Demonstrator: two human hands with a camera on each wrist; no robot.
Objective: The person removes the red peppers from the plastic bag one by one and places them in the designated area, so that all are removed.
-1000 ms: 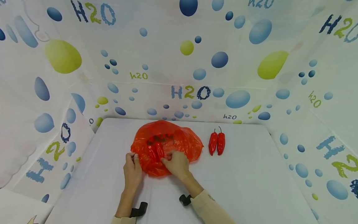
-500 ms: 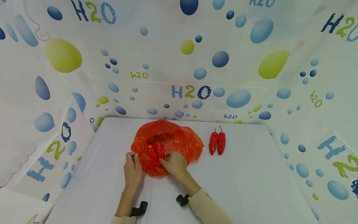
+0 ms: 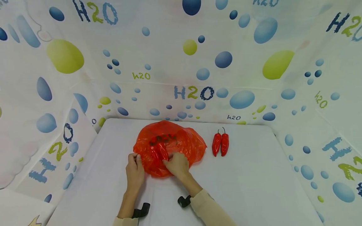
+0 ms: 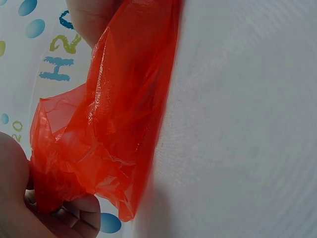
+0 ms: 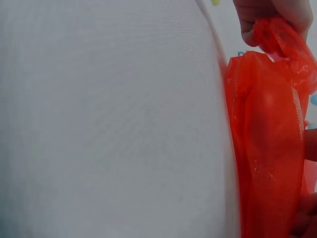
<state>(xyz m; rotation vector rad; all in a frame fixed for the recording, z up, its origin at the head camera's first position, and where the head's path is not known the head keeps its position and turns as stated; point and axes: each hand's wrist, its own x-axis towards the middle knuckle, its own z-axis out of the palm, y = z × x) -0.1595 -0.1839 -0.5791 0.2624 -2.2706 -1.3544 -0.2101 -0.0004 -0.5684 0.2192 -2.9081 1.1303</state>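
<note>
A red plastic bag (image 3: 196,144) lies with its mouth spread, several red chili peppers with green stems inside it. My left hand (image 3: 135,175) grips the bag's left edge; in the left wrist view its fingers (image 4: 81,218) curl round the bunched film. My right hand (image 3: 178,164) reaches over the near rim, with thumb and forefinger at the lower end of a chili pepper (image 3: 161,149) in the bag and pinching it. Bag film (image 5: 272,144) partly hides the right fingers (image 5: 311,144) in the right wrist view.
Right of the bag, two red chili peppers (image 3: 216,144) lie side by side on the white table (image 3: 249,175), stems pointing away. A white sheet (image 3: 158,47) printed with blue and green drops surrounds the table's back and sides.
The chili pepper at my right fingers has tilted, its lower end swinging right. The right hand has shifted slightly left; the left hand keeps its grip on the bag.
</note>
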